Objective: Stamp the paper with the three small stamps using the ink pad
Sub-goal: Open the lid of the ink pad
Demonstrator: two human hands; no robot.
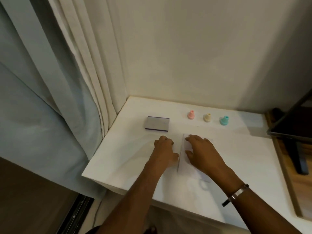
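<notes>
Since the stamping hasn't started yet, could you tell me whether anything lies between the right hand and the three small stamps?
Nothing visible does. The right hand rests flat on the white paper sheet; only bare white tabletop separates it from the pink, cream and teal plastic stamps standing beyond it.

paper (183, 159) mostly hidden under right hand (203, 153), left fingertips (166, 141) curled from view
</notes>
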